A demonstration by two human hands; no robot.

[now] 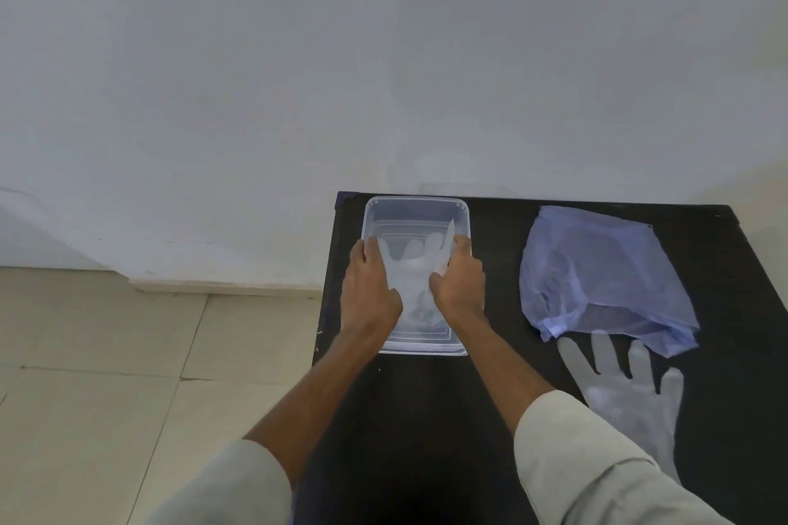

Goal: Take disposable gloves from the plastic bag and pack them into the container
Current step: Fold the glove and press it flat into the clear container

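A clear rectangular plastic container (415, 209) stands on the left part of a black table (490, 269). Inside it lies a clear disposable glove (411, 273), fingers pointing away from me. My left hand (369, 290) presses on the glove's left edge and my right hand (458, 283) pinches its right edge, both inside the container. A bluish translucent plastic bag (597, 269) lies crumpled on the right of the table. A second clear glove (631, 392) lies flat on the table just in front of the bag.
The table's left edge (326, 311) drops to a beige tiled floor (106, 375). A white wall (383, 55) rises right behind the table. Bare black tabletop shows between the container and the bag.
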